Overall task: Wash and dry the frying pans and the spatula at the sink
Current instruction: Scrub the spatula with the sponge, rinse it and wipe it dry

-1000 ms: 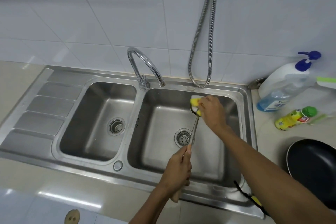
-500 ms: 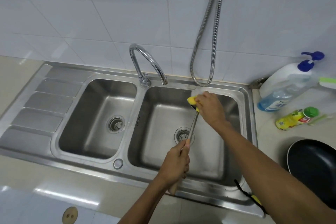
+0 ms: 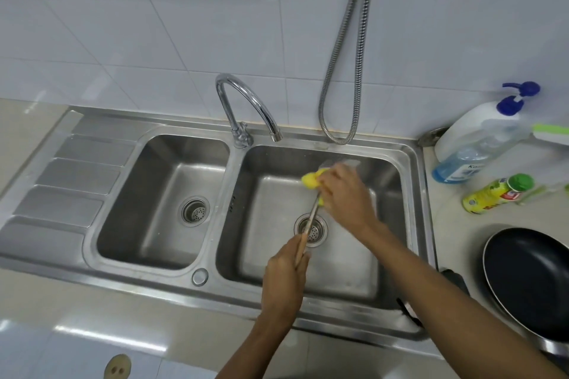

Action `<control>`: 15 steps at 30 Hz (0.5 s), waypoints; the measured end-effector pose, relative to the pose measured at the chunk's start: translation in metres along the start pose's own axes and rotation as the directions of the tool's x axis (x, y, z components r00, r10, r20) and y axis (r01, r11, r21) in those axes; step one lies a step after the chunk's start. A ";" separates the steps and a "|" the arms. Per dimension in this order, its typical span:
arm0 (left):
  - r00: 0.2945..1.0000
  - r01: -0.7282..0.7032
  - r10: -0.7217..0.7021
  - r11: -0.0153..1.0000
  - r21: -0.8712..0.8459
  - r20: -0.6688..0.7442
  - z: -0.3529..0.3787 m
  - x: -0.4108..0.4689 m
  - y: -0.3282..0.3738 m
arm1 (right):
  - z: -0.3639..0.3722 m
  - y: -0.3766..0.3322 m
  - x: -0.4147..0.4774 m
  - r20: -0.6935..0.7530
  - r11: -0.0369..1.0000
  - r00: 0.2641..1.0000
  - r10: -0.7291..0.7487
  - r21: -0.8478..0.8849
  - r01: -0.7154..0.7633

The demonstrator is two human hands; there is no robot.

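View from the head camera, looking down at a steel double sink [image 3: 226, 194] set in a pale counter.

In the middle of the view, over the right basin, a person holds a spatula [image 3: 311, 218]. Its thin metal shaft runs from 6 o'clock up toward 12 o'clock, crossing above the drain [image 3: 317, 232].

The left hand [image 3: 286, 274], at 6 o'clock of the drain, is curled round the handle end. It seems to steady the tool over the basin so that suds drip inside.

The right hand [image 3: 345, 197], at 12 o'clock of the drain, grips a yellow sponge [image 3: 309, 180] pressed against the spatula's head. The head itself is hidden under sponge and fingers. This looks like the scrubbing step.

The tap [image 3: 246, 101] arches at 11 o'clock of the hands, and no running water can be made out. A metal hose [image 3: 348, 71] hangs on the tiled wall at 12 o'clock.

At 3 o'clock on the counter are a pump soap bottle [image 3: 474, 144] and a small yellow bottle [image 3: 495, 194], within easy reach. At 4 o'clock a black frying pan [image 3: 529, 280] rests on the counter, apart from the basin. Whether it has been washed cannot be told.
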State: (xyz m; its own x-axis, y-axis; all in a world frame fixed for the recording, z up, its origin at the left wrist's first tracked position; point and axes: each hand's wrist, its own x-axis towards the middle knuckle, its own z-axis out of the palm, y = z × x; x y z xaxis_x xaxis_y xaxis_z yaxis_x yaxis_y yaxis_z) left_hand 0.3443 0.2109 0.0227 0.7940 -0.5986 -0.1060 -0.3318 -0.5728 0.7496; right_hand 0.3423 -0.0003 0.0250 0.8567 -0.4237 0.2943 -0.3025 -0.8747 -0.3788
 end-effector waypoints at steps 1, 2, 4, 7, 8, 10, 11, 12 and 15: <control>0.999 -0.039 0.039 0.999 0.033 -0.004 -0.001 -0.004 -0.001 | -0.003 0.013 0.013 -0.043 0.997 0.998 0.053 -0.060 -0.056; 0.998 -0.069 0.070 0.995 0.077 -0.003 -0.003 -0.007 0.000 | -0.006 0.025 0.026 -0.051 0.983 0.987 0.150 -0.100 -0.154; 0.993 -0.113 0.119 0.979 0.167 -0.022 -0.006 -0.010 0.000 | -0.015 0.042 0.044 0.004 0.930 0.937 0.348 -0.130 -0.345; 0.992 -0.086 0.102 0.976 0.202 -0.073 -0.011 -0.007 -0.001 | -0.018 0.029 0.040 0.093 0.931 0.926 0.365 -0.065 -0.360; 0.992 -0.067 0.086 0.979 0.195 -0.088 -0.013 -0.004 -0.002 | -0.018 0.017 0.030 0.094 0.950 0.945 0.312 -0.039 -0.310; 0.993 -0.025 0.047 0.982 0.188 -0.111 -0.015 0.002 -0.003 | -0.014 -0.017 -0.002 0.067 0.987 0.986 0.155 0.035 -0.157; 0.992 -0.011 0.035 0.981 0.195 -0.120 -0.016 0.005 -0.003 | -0.012 -0.036 -0.021 0.072 0.994 0.995 0.072 0.073 -0.077; 0.991 0.003 0.023 0.980 0.197 -0.129 -0.018 0.007 -0.002 | -0.010 -0.052 -0.037 0.095 0.995 0.995 -0.031 0.093 0.022; 0.988 0.013 0.017 0.981 0.196 -0.152 -0.022 0.008 -0.002 | -0.002 -0.056 -0.049 0.146 0.968 0.958 -0.245 -0.008 0.249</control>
State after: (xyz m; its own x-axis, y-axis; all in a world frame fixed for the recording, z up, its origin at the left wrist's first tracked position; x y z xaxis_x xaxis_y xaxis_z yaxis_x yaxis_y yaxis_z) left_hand 0.3628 0.2195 0.0346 0.8565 -0.5161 0.0075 -0.4145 -0.6790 0.6059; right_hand 0.3166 0.0696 0.0333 0.9562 -0.1571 0.2470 -0.0828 -0.9545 -0.2865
